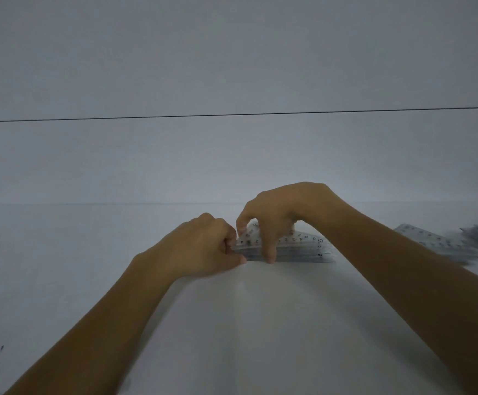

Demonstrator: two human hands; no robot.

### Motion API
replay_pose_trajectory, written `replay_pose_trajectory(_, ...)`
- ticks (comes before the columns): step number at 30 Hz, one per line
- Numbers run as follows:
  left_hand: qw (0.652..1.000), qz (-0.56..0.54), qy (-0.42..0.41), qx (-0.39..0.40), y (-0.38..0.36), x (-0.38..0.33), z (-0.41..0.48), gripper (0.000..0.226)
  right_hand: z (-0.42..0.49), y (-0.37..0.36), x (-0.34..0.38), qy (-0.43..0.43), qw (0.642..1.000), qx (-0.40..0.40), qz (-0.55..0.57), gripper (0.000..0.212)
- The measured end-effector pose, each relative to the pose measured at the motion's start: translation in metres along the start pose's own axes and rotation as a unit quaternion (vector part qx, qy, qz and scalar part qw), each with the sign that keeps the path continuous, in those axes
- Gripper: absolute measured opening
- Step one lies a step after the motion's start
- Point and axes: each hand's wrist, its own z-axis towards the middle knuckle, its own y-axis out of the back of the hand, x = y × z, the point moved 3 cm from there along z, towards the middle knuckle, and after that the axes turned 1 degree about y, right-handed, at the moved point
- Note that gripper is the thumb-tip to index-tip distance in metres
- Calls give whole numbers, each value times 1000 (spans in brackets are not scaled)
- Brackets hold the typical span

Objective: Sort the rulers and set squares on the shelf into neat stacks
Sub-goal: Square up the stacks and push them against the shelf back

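Both hands are working on the squaring-up step: a stack of clear plastic set squares with printed black scale numbers (303,249) is lying flat on the white shelf (232,323), sitting at about 5 o'clock from the middle of the view. The left hand (203,246) is pinching the stack's 9 o'clock end, with its fingers curled and the thumb lying along the near bottom edge. The right hand (283,215) is arching over the top, its thumb reaching down the near side and its fingers curling over the far side, so it is gripping the stack across its width.

The layers are looking thin, glossy and slightly stepped at the 3 o'clock end, so they are probably sliding easily on one another. The next move is likely calling for a gentle inward squeeze and a tap of the edges against the shelf to bring them flush. At 3 o'clock from the stack, well apart from it, a blurred loose heap of clear rulers (443,246) is waiting, apparently unsorted.
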Motion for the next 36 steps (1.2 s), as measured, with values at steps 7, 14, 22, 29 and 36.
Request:
replay_pose_trajectory(7, 1000, 5, -5, -5, -1, 1, -1, 37, 0, 0, -1, 6, 1000, -16, -8, 74)
replay_pose_trajectory(14, 1000, -6, 6, -20, -5, 5, 0, 35, -2, -4, -6, 5, 1000, -1, 29, 81)
replay_pose_trajectory(22, 998, -51, 17, -28, -4, 8, -5, 36, -38, 9, -33, -22, 993, -18, 117, 97)
replay_pose_trajectory(29, 998, -56, -11, -9, -4, 6, -2, 31, -65, -31, -62, -111, 991, -56, 46, 55)
replay_pose_trajectory(36, 999, -40, -15, -8, -5, 4, -2, 29, -61, -39, -59, -83, 992, -96, 26, 34)
